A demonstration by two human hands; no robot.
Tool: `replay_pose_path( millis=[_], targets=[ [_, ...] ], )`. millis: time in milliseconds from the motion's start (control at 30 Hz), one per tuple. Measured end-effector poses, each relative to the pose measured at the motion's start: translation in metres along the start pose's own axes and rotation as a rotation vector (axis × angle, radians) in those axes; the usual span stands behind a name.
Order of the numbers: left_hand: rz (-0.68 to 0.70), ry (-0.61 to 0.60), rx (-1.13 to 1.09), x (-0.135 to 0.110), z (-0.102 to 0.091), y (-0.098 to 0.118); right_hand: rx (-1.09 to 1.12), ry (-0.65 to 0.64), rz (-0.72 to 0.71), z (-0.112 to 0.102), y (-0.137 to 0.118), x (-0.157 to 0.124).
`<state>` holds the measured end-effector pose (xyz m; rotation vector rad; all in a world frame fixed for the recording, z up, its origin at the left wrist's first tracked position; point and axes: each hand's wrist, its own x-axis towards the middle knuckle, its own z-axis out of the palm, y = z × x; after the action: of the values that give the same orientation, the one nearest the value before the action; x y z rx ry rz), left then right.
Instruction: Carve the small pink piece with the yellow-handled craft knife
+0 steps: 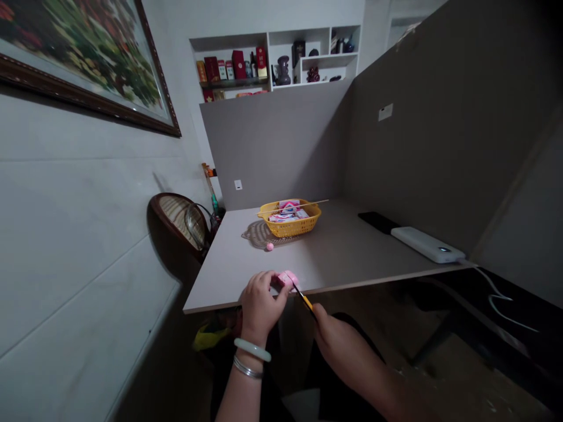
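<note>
At the table's front edge, my left hand point(260, 302) is closed round the side of a small pink clay-like lump point(287, 278). My right hand point(328, 331) grips a slim craft knife point(307, 301) with a yellow and black handle. Its thin dark tip lies against the top of the lump; how deep it goes cannot be made out. A small pink ball point(270, 247) rests on the table beyond my hands. Farther back stands a yellow plastic basket point(294, 228) holding several pink and white packets point(289, 208), with a thin stick point(316, 203) across its top.
The grey tabletop point(246, 275) meets tall panels at the back and right. A black phone-like slab point(377, 221) and a white power bank point(424, 244) with a cable point(492, 284) lie at the right. A round-backed chair point(178, 231) stands left of the table.
</note>
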<state>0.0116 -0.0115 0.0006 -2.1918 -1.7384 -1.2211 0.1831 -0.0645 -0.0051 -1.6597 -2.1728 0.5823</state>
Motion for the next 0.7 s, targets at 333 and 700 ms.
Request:
replay_pose_path(
  millis=[333,700],
  targets=[
    [-0.014,0.001,-0.021,0.001,0.001,-0.001,-0.037,0.02,-0.023,-0.011,-0.009,0.011],
    [0.017,0.022,-0.035,-0.001,0.0,-0.005,0.475,-0.021,-0.005,0.037,0.057,-0.049]
  ],
)
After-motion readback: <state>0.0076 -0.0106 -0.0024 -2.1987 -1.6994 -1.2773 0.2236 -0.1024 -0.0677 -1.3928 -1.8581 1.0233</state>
